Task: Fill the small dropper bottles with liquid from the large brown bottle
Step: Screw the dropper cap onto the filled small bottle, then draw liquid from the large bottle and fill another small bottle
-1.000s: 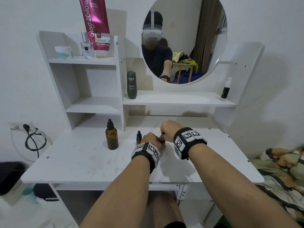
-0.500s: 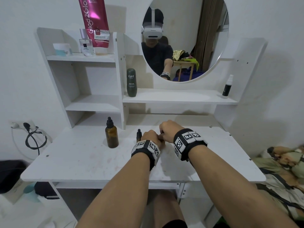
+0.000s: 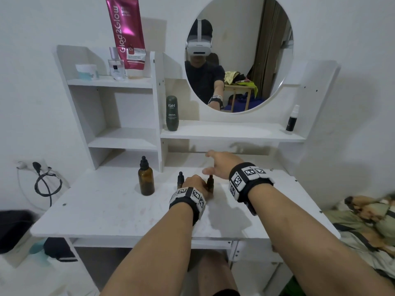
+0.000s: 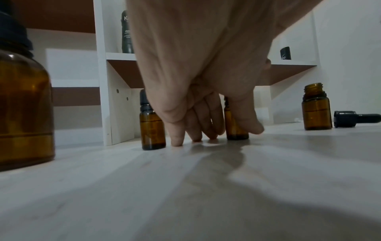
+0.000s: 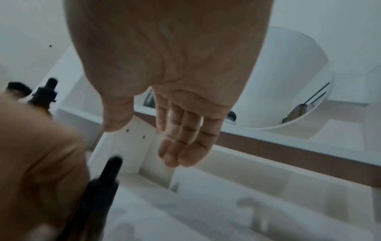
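Observation:
The large brown bottle (image 3: pixel 146 181) stands capped at the left of the white table (image 3: pixel 106 210). A capped small dropper bottle (image 3: pixel 180 180) stands just left of my left hand (image 3: pixel 195 184). That hand holds a second capped small bottle (image 3: pixel 210 184) upright on the table, its fingers (image 4: pixel 195 127) on one side and the thumb on the other. My right hand (image 3: pixel 214 165) hovers open above and behind this bottle, fingers straight, holding nothing. In the left wrist view a third small bottle (image 4: pixel 317 110) stands uncapped further right, its dropper cap (image 4: pixel 354 119) lying beside it.
White shelves (image 3: pixel 124 144) rise behind the table, with a dark green bottle (image 3: pixel 172 113) and a black spray bottle (image 3: pixel 291 119) on the ledge under a round mirror (image 3: pixel 239 54). Cosmetics (image 3: pixel 116 65) stand on the top shelf. A cable (image 3: pixel 46 182) hangs at the left wall.
My right hand has let go of the small bottle's cap, opened, and lifted away toward the back. My left hand stays on the bottle.

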{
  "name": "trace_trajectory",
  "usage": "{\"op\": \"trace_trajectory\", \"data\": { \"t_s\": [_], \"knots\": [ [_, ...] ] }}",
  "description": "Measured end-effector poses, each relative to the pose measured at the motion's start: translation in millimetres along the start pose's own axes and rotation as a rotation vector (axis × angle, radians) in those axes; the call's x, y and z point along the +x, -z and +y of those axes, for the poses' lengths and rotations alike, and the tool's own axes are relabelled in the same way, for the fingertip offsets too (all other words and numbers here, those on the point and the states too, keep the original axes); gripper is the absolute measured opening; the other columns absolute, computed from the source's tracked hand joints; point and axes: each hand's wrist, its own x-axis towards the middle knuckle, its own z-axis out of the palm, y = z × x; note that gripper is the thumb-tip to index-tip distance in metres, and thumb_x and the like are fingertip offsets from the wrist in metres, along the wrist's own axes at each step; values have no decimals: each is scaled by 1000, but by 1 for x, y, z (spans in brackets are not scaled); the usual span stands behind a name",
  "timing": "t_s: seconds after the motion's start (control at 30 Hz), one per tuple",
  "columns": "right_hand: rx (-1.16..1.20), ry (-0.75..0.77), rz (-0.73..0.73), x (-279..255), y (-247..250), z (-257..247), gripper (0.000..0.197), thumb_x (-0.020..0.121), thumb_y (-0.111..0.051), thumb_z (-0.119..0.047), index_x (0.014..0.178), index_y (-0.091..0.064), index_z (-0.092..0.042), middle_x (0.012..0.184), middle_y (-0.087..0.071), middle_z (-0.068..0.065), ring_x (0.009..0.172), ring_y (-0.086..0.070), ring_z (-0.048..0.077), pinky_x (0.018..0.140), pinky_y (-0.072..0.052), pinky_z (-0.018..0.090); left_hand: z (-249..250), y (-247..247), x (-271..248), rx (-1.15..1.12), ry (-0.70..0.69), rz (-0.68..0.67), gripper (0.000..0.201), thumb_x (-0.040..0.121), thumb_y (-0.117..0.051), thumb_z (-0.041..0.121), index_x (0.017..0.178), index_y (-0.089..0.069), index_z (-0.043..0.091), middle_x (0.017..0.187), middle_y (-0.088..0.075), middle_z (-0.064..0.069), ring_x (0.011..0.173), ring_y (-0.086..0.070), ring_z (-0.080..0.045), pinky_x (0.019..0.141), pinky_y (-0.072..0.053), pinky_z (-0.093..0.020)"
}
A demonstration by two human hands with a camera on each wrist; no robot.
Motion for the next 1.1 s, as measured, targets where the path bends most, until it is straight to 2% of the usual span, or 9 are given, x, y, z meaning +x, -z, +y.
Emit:
{"op": "trace_trajectory", "data": {
  "t_s": [0.1, 0.2, 0.3, 0.43, 0.5, 0.6, 0.77, 0.93, 1.1],
  "knots": [
    [84, -10, 104, 5, 31, -9, 61, 89, -64, -47, 141, -41, -24, 126, -62, 7, 113, -60, 26, 91, -49, 39, 0, 12, -4, 8, -6, -137, 28, 80, -51, 38, 78, -73, 20, 87, -75, 5, 89, -66, -12, 120, 11, -41],
    [200, 4, 197, 15, 56, -31, 55, 90, -65, -40, 139, -46, -23, 121, -63, 6, 110, -59, 25, 92, -47, 36, -11, 34, -6, -36, -24, -279, 22, 79, -74, 26, 99, -73, 17, 116, -70, -1, 109, -65, -20, 111, -39, -34],
    [317, 79, 225, 25, 63, -65, 51, 89, -67, -38, 135, -52, -24, 107, -64, 2, 100, -60, 21, 84, -43, 30, -44, 63, -9, -180, 95, -356, 49, 64, -85, 31, 104, -73, 7, 97, -75, -8, 88, -72, -23, 80, -59, -35],
    [468, 148, 132, 38, 44, -117, 46, 87, -71, -33, 129, -58, -20, 105, -65, 1, 95, -61, 18, 88, -48, 32, -105, 92, -24, -247, 271, -482, 24, 87, -71, 16, 105, -68, 0, 81, -72, -11, 57, -64, -18, 49, -51, -21],
    [507, 165, 54, 44, 29, -141, 46, 86, -73, -31, 127, -59, -19, 101, -65, 0, 95, -63, 19, 90, -50, 33, -134, 99, -26, -247, 316, -370, 36, 87, -69, 27, 113, -67, 1, 95, -74, -13, 68, -66, -21, 58, -53, -21],
    [539, 152, -2, 51, 3, -163, 45, 83, -75, -27, 125, -60, -19, 107, -65, 0, 98, -62, 20, 85, -48, 30, -162, 103, -20, -185, 375, -133, 66, 45, -70, 66, 86, -71, 14, 86, -75, -6, 78, -70, -23, 76, -55, -29],
    [627, 61, 47, 59, -26, -169, 32, 78, -80, -18, 103, -60, -15, 104, -64, 4, 95, -62, 22, 79, -51, 30, -160, 96, -12, -336, 270, -44, 64, 65, -83, 43, 120, -62, 18, 117, -65, -2, 107, -61, -23, 92, -49, -32],
    [657, 78, 165, 59, -30, -167, 14, 78, -78, -9, 84, -65, -12, 72, -56, -7, 70, -56, 12, 54, -38, 15, -163, 88, -9, -374, 271, 15, 54, 72, -78, 42, 121, -65, 23, 117, -66, -2, 107, -62, -23, 85, -47, -26],
    [797, 58, 208, 54, -44, -163, 15, 77, -80, -13, 89, -71, -10, 77, -63, -5, 68, -56, 3, 58, -40, 12, -166, 86, -7, -420, 275, 11, 50, 72, -78, 40, 117, -67, 23, 116, -67, -4, 102, -62, -23, 85, -49, -27]
  ]
}}
